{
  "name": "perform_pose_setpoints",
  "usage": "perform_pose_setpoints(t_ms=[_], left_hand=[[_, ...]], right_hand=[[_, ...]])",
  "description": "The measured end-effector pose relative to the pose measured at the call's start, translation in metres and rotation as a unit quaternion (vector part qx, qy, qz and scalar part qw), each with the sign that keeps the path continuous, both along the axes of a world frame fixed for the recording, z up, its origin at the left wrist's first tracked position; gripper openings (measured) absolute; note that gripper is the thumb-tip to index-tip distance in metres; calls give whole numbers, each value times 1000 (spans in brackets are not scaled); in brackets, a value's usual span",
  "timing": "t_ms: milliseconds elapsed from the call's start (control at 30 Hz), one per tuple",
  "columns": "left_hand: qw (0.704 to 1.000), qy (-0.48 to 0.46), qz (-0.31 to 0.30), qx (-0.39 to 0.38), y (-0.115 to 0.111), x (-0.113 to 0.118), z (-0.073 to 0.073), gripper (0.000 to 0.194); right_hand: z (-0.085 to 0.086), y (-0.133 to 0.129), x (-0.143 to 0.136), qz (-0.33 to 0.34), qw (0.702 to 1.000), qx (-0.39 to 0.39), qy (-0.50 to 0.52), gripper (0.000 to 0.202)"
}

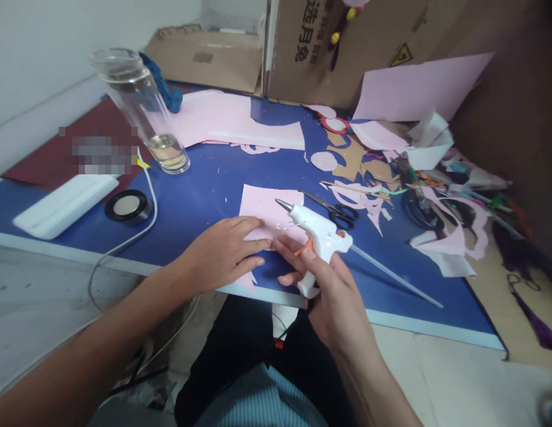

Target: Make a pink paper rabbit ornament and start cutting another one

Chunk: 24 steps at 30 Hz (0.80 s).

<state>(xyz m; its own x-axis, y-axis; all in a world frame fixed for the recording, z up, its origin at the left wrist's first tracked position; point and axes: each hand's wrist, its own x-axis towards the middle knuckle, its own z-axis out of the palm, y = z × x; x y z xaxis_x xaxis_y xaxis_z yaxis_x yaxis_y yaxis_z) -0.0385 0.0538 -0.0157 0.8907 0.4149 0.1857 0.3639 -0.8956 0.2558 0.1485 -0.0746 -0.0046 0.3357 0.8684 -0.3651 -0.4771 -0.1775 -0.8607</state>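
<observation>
My right hand [332, 290] is wrapped around the handle of a white glue gun [323, 231] with an orange trigger. A long clear glue stick [396, 276] sticks out of its back end, and its metal nozzle points left over a pink paper sheet [269, 204]. My left hand [229, 252] lies on the sheet's left side with its fingers stretched out. Just behind the glue gun, black-handled scissors [340, 213] rest on the blue table. A small pink scrap [247, 280] pokes out below my left hand at the table's front edge.
A glass bottle [154, 127] with some liquid stands at the back left, near a white power strip [64, 204] and a round black-rimmed lid [128, 206]. Pink sheets [235, 118] lie behind. Paper scraps [445, 225] crowd the right; a cardboard box [320, 53] stands at the back.
</observation>
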Motion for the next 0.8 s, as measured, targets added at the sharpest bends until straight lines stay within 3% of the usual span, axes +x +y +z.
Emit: perform_pose_setpoints(t_ms=[333,633,800], left_hand=[[1000,3,-3,31,0,-2,-5,37],[1000,-11,7,-1,0,-4,-6,33],[999,-17,23,-15,0,-2,-6,34]], right_hand=[[-4,1,15,-48,999,-14,15,49],[2,-6,32,-90,996,-8,-22,54],[-4,-14,43,-99,995,-1,-31,49]])
